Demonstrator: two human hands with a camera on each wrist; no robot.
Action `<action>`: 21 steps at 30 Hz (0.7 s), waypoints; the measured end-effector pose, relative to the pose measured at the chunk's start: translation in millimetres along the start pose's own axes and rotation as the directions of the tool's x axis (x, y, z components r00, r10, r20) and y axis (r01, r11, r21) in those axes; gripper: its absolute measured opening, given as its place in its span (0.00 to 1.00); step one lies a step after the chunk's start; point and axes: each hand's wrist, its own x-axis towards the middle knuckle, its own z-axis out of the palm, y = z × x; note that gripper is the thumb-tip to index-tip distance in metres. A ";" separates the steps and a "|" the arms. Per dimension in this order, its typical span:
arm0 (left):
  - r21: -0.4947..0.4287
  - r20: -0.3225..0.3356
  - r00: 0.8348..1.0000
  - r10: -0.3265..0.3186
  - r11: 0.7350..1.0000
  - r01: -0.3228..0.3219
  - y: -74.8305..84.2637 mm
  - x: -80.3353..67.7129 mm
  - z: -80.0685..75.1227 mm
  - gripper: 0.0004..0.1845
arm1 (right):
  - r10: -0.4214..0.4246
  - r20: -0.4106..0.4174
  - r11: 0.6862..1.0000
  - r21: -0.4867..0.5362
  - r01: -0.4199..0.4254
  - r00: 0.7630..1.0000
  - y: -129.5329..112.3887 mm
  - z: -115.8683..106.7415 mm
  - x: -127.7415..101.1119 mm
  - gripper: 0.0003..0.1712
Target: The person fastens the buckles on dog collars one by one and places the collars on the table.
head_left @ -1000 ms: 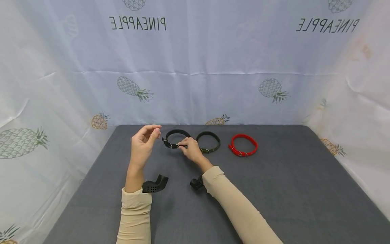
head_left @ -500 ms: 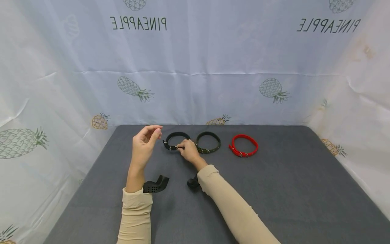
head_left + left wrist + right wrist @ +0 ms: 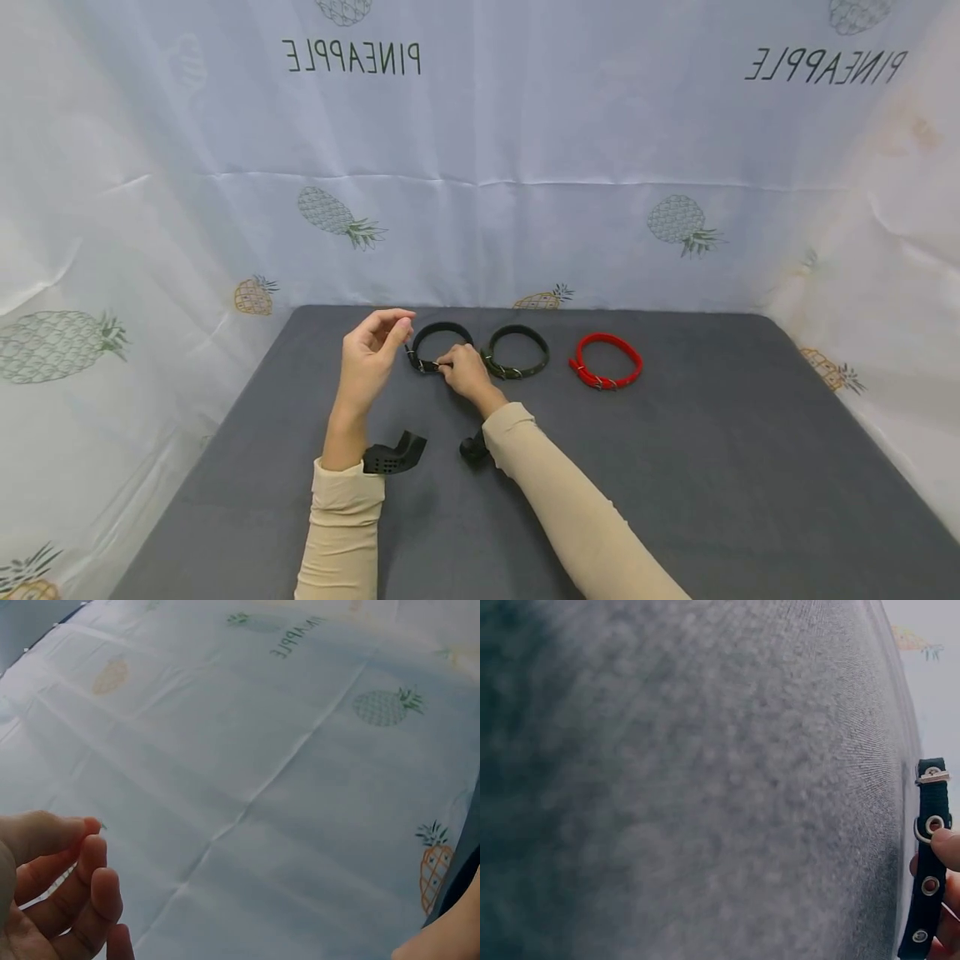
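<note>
Three ring-shaped buckled collars lie in a row on the dark grey table in the head view. My right hand (image 3: 467,372) pinches the front right part of the black collar (image 3: 442,325), the leftmost one. The right wrist view shows thumb and fingers on either side of its black strap (image 3: 931,859), which has metal eyelets and a D-ring. Beside that hand, on its right, is the dark green collar (image 3: 519,372). My left hand (image 3: 369,354) is raised left of the black collar, fingers loosely bent and holding nothing. Farthest right lies the red collar (image 3: 602,383).
The grey table (image 3: 712,467) reaches back to a white curtain (image 3: 480,242) printed with pineapples, which also hangs at both sides. A black wrist mount (image 3: 396,454) sits on the left forearm, and another black mount (image 3: 474,448) on the right one.
The right hand has shifted slightly left and uncovers the green collar's near left edge. The black collar has come slightly nearer. The head view has turned a little, and the left hand appears farther right.
</note>
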 end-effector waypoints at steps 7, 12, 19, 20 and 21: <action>-0.005 0.008 1.000 0.008 1.000 -0.008 2.2 -1.8 1.5 0.09 | 0.031 0.018 0.998 -0.048 -0.030 0.999 -1.5 3.0 2.5 0.11; -0.013 0.019 1.000 0.002 1.000 -0.002 4.4 -2.6 3.1 0.09 | 0.038 0.019 0.996 -0.081 -0.036 0.999 -2.1 4.1 4.5 0.12; -0.041 0.034 0.999 0.012 0.999 -0.011 5.4 -3.1 5.0 0.10 | -0.008 0.020 1.000 -0.029 0.008 1.000 -5.6 -4.6 6.7 0.16; -0.044 0.035 0.999 0.015 0.999 -0.013 5.5 -3.0 5.1 0.10 | -0.023 0.008 1.000 0.000 0.023 1.000 -5.2 -7.9 5.9 0.16; -0.047 0.034 0.999 0.017 0.999 -0.015 5.3 -2.8 5.2 0.10 | -0.041 -0.007 0.999 0.028 0.041 0.999 -4.4 -11.7 4.7 0.17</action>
